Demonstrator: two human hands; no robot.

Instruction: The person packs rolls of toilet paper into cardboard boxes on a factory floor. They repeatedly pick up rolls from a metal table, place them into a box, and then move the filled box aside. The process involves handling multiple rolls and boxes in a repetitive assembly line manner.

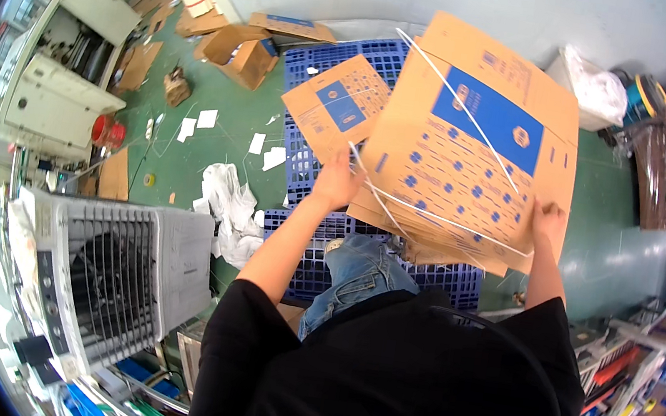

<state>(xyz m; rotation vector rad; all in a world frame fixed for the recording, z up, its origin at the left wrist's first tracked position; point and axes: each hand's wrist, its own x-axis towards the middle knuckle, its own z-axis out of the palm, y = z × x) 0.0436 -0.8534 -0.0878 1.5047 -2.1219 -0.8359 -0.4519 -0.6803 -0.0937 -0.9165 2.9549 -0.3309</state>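
Note:
A bundle of flattened cardboard boxes (472, 176), brown with blue print, lies in front of me above blue pallets. Loose white strapping (465, 99) crosses its top face and its near side. At the bundle's left edge, my left hand (340, 182) is closed, with the strap running past its fingertips. My right hand (548, 223) has its fingers bent and closed at the right edge of the cardboard; its fingertips touch the top sheet. The undersides of both hands are hidden. Another flat printed box (336, 106) lies left of the bundle, partly covered by it.
Blue plastic pallets (298, 157) lie under the cardboard. A grey air cooler (110, 271) stands at the left, with white crumpled plastic (227, 211) beside it. An open carton (239, 57) and paper scraps (207, 119) are on the green floor. A white bin (587, 98) stands far right.

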